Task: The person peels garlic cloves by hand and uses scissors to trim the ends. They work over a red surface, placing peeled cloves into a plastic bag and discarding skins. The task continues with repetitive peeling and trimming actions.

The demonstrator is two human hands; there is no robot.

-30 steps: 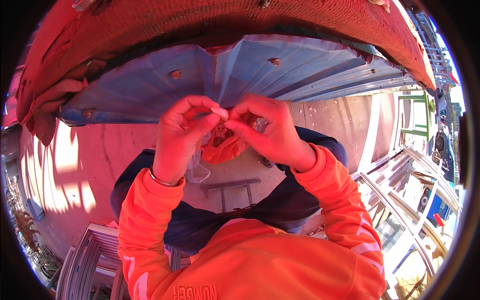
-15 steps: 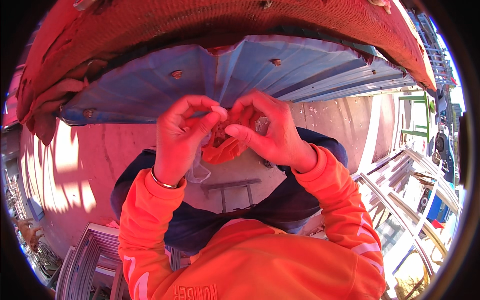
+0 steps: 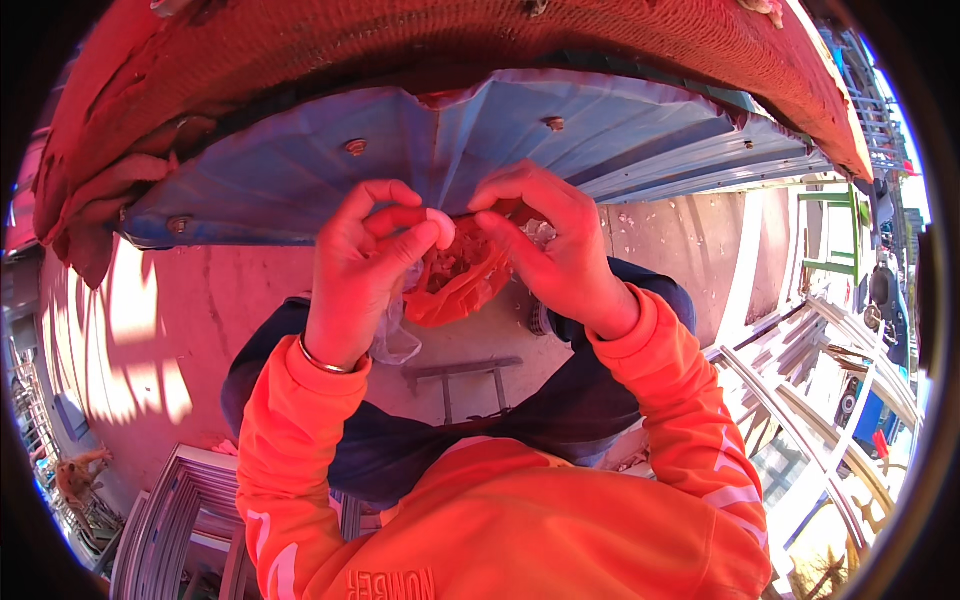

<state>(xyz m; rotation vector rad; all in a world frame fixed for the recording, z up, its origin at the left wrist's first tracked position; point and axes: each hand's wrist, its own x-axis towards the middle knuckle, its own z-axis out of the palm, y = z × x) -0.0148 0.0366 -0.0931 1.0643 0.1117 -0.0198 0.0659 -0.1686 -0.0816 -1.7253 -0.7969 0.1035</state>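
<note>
Between the thumb and fingers of my left hand (image 3: 368, 255) is a small pale oval piece (image 3: 440, 229), which looks like a garlic clove; its index finger is raised clear of it. A little to the right, my right hand (image 3: 548, 235) has thumb and index finger pinched together. What lies in that pinch, if anything, is too small to make out. Beneath both hands hangs an open orange plastic bag (image 3: 455, 300) with loose reddish-looking scraps in it. Beside it, under my left hand, is a clear plastic bag (image 3: 396, 342).
Just beyond my hands runs a blue corrugated metal sheet (image 3: 300, 170) with bolts, below a red cloth cover (image 3: 400, 45). Metal frames (image 3: 800, 400) stand at the right, more frames (image 3: 185, 510) at the lower left. A brown dog (image 3: 78, 480) is at the far left.
My right hand has moved up and away from my left, its thumb and index finger coming together. My left index finger has lifted, showing more of the pale piece. The dog has shifted.
</note>
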